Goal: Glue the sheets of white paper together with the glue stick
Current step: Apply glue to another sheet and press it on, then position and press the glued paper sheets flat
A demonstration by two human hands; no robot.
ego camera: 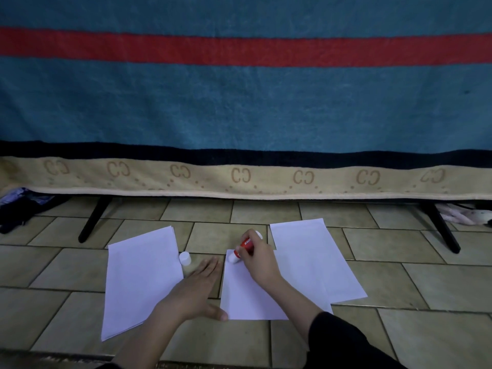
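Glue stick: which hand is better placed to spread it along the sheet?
The right hand: it already grips the glue stick, tip down on the middle sheet. The left hand lies flat, its thumb at the sheet's edge.

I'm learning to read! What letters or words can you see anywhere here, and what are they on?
"CC": a mark repeated along the tan border of the blue blanket, looking like two letter Cs.
White lettering on the red glue stick in the right hand: too small and blurred to read.
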